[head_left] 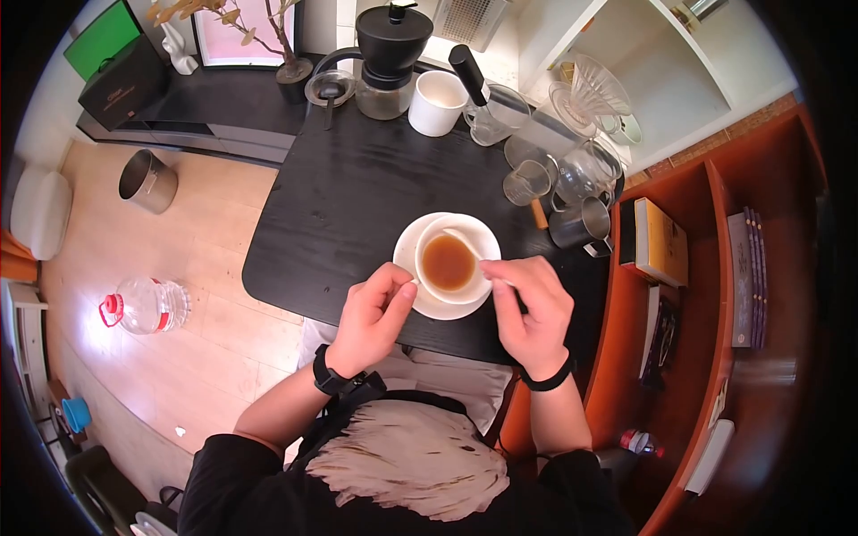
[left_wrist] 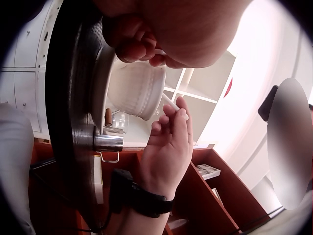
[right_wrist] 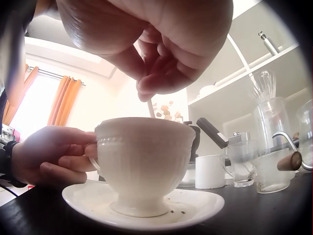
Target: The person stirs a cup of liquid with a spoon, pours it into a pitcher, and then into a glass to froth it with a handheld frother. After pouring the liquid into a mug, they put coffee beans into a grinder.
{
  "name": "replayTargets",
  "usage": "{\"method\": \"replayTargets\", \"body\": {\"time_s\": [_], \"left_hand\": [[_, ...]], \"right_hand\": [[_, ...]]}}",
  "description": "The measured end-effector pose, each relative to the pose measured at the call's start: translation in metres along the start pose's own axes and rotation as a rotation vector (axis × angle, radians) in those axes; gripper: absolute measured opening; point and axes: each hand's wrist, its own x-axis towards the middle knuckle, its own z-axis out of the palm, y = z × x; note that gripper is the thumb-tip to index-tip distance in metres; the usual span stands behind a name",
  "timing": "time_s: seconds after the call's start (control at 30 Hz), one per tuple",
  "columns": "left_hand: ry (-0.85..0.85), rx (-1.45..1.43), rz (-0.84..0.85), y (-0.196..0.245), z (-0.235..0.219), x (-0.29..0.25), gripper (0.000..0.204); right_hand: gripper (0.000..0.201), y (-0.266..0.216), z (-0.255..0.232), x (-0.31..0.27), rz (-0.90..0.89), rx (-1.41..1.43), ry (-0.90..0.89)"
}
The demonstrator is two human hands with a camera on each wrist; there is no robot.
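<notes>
A white footed cup (right_wrist: 146, 161) of brown liquid (head_left: 448, 265) stands on a white saucer (head_left: 440, 310) near the table's front edge. My left hand (head_left: 371, 314) pinches the cup's handle at its left side. On the other side, my right hand (head_left: 536, 311) pinches the handle of a white spoon (head_left: 463, 238) between thumb and fingers above the rim. The spoon's bowl end dips into the liquid. A few dark specks show on the saucer in the right wrist view.
On the black table (head_left: 331, 205), a coffee grinder (head_left: 393, 45), a white mug (head_left: 438, 103) and several glass vessels stand along the back. A metal pitcher (head_left: 581, 223) is to the right, beside a reddish wooden shelf (head_left: 617, 295). A large water bottle (head_left: 152, 305) lies on the floor.
</notes>
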Motion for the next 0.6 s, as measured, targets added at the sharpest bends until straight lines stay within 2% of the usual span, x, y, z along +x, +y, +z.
{"method": "replayTargets", "body": {"time_s": [0.1, 0.33, 0.47, 0.6], "left_hand": [[0.009, 0.000, -0.002, -0.001, 0.000, -0.002, 0.013], [0.000, 0.028, 0.015, 0.000, 0.000, 0.001, 0.014], [-0.010, 0.030, 0.011, 0.001, -0.001, 0.000, 0.015], [-0.004, 0.033, 0.018, 0.000, -0.001, 0.002, 0.015]], "right_hand": [[0.021, -0.004, 0.001, -0.001, -0.008, 0.061, -0.167], [0.019, 0.003, 0.001, -0.002, 0.096, 0.070, -0.054], [0.016, -0.002, -0.003, -0.002, 0.057, 0.146, -0.168], [0.014, 0.000, -0.013, 0.000, 0.083, 0.071, -0.161]]}}
